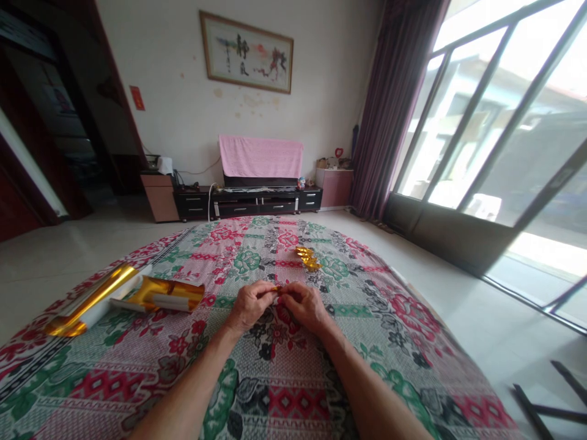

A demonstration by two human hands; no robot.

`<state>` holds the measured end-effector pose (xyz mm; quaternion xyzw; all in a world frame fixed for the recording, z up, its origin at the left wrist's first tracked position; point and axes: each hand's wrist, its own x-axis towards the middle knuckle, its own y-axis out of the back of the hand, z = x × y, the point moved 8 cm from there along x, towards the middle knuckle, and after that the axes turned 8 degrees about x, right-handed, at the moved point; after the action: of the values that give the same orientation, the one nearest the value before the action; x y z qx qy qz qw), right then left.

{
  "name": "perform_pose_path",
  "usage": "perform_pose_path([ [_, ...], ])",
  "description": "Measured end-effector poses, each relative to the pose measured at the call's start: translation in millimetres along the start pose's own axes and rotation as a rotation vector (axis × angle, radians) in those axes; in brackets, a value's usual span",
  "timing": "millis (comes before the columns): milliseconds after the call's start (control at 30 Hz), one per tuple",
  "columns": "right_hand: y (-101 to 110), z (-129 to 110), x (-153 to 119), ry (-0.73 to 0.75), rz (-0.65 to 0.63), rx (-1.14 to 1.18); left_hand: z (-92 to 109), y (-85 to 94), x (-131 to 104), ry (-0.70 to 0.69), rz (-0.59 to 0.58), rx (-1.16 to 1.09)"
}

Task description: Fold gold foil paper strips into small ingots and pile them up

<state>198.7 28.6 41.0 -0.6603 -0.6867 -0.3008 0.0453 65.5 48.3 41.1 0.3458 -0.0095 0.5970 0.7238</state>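
Over the middle of the patterned cloth, my left hand and my right hand meet at their fingertips. Both are closed in a pinch on a small piece of gold foil paper, mostly hidden by the fingers. Just beyond my right hand lie several small folded gold paper pieces in a short row. Off to the left of my left hand are curled gold foil sheets with white undersides, some of them overlapping.
A flowered red, green and grey cloth covers the round-edged surface. Beyond it stand a low black cabinet and a pink cloth draped over a screen. Large windows are at the right, with dark metal legs near the lower right corner.
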Motion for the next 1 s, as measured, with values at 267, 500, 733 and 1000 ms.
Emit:
perform_pose_path([
  [267,-1.7,15.0,0.4,-0.097,0.004,0.101,-2.8,-1.0,0.0,0.020,-0.022,-0.030],
  [500,-4.9,26.4,-0.3,-0.220,-0.030,0.273,-2.4,-1.7,-0.6,0.029,-0.039,-0.043],
  [733,-4.2,25.4,0.4,-0.239,-0.052,0.278,-3.1,-2.1,-1.1,0.042,-0.055,-0.058],
  [1000,-5.1,26.9,0.0,-0.254,-0.092,0.311,-5.2,-2.9,-1.3,0.065,-0.068,-0.068],
])
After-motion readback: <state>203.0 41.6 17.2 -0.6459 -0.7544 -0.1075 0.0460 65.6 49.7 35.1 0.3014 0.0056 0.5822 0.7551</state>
